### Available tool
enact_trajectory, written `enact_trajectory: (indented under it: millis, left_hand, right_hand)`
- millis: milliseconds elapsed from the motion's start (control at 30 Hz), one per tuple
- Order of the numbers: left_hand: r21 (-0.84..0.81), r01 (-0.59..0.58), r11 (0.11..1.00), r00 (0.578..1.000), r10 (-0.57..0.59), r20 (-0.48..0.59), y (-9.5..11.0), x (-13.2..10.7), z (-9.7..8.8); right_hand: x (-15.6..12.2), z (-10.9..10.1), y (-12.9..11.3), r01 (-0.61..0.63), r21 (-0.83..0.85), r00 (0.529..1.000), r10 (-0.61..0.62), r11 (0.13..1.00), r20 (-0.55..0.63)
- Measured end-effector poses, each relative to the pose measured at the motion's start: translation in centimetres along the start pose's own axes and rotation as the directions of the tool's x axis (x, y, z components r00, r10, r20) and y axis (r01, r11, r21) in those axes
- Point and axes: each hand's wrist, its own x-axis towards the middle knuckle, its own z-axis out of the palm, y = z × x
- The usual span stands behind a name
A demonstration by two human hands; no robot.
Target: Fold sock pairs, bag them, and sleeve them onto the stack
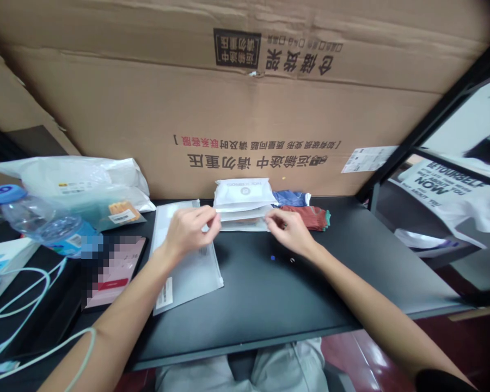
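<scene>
The left grip (191, 231) and the right grip (289, 233) are both closed in a pinch, each one on a side edge of a stack of white packets (242, 195), which lies between them on the black desk (294, 294). Under the left grip lies a clear zip pouch (190, 272). Just behind the right grip are a folded red cloth (304, 216) and a blue striped cloth (289, 198).

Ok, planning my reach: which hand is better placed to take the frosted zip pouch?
Likely the left hand: it sits over the frosted zip pouch, while the right hand is farther off by the white packets.
</scene>
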Motion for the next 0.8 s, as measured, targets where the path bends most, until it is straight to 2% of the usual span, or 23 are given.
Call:
enact_trajectory:
  millis: [67, 167, 267, 333, 467, 567, 633, 733, 800]
  left_hand:
    - [-0.098, -0.103, 0.990, 0.993, 0.107, 0.043, 1.6, 0.0, 0.4]
    - [-0.211, -0.180, 0.961, 0.963, 0.216, 0.161, 3.6, -0.2, 1.3]
    - [-0.288, -0.184, 0.940, 0.945, 0.250, 0.211, 4.6, -0.5, 2.0]
    - [-0.312, -0.164, 0.936, 0.947, 0.238, 0.216, 4.7, -0.7, 2.1]
    - [-0.329, -0.133, 0.935, 0.953, 0.212, 0.217, 4.4, -0.8, 2.2]
    - [-0.335, -0.117, 0.935, 0.955, 0.199, 0.222, 4.2, -0.9, 2.3]
    - [-0.337, -0.113, 0.935, 0.954, 0.197, 0.226, 4.2, -0.9, 2.3]
    - [-0.332, -0.100, 0.938, 0.950, 0.190, 0.249, 4.2, -0.8, 2.1]
    - [-0.324, -0.090, 0.942, 0.945, 0.184, 0.271, 4.2, -0.8, 2.1]
  right_hand:
    - [0.6, -1.2, 1.2, -0.084, -0.099, 0.985, 0.068, 0.991, -0.160]
    - [1.3, -2.9, 2.6, -0.279, -0.356, 0.946, 0.193, 0.892, -0.259]
    - [1.6, -3.8, 3.3, -0.433, -0.561, 0.899, 0.386, 0.706, -0.208]
    - [1.7, -4.0, 3.4, -0.449, -0.651, 0.866, 0.479, 0.612, -0.146]
    - [1.7, -4.1, 2.6, -0.410, -0.734, 0.845, 0.529, 0.542, -0.082]
    - [1.3, -3.8, 1.2, -0.333, -0.751, 0.842, 0.538, 0.571, 0.036]
    - [0.8, -3.2, 0.0, -0.245, -0.722, 0.860, 0.489, 0.647, 0.147]
    - [-0.4, -1.5, -2.2, -0.086, -0.561, 0.900, 0.306, 0.824, 0.310]
    - [-1.3, 0.0, -3.6, 0.019, -0.358, 0.894, 0.145, 0.933, 0.424]
